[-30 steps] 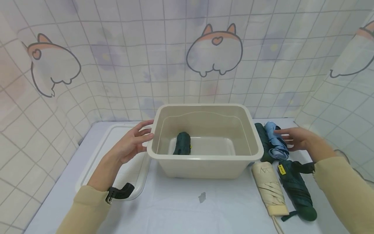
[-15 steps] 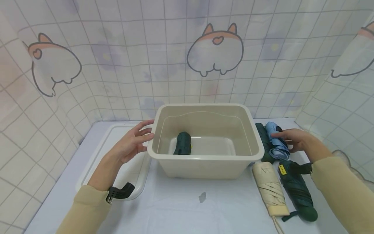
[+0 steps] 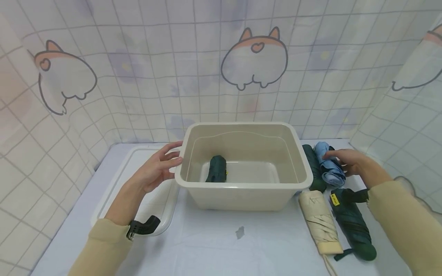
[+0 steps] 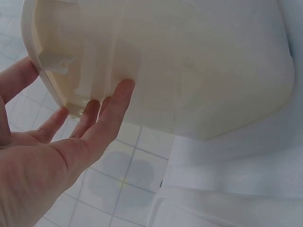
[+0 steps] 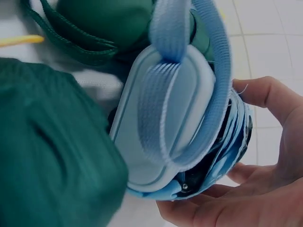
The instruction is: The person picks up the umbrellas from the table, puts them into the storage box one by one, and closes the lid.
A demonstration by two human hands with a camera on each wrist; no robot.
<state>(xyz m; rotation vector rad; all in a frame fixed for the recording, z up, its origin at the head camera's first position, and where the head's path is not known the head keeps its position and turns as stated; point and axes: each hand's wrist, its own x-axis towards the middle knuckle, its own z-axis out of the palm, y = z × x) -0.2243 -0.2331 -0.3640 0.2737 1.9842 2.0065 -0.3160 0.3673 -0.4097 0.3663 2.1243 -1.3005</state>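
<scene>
In the head view my right hand (image 3: pixel 350 161) grips a blue folded umbrella (image 3: pixel 328 165) at the right of the beige bin (image 3: pixel 241 196). The right wrist view shows the umbrella's pale blue end cap (image 5: pixel 147 118) and strap loop, with thumb and fingers round its side. My left hand (image 3: pixel 155 170) has its fingertips at the bin's left rim; in the left wrist view its spread fingers (image 4: pixel 118 109) lie against the outer wall. Inside the bin is a dark green folded umbrella (image 3: pixel 216 168), its near end hidden by the front rim.
Another dark green umbrella (image 3: pixel 313 168) lies between the bin and the blue one. Nearer are a cream umbrella (image 3: pixel 319 222) and a dark green umbrella with a yellow label (image 3: pixel 353 226). A white lid (image 3: pixel 148 207) lies at left, partly under my left forearm. Tile-patterned curtain surrounds the table.
My right hand has moved in around the blue umbrella and gripped it; the umbrella has shifted slightly. The left hand keeps its place at the bin's rim.
</scene>
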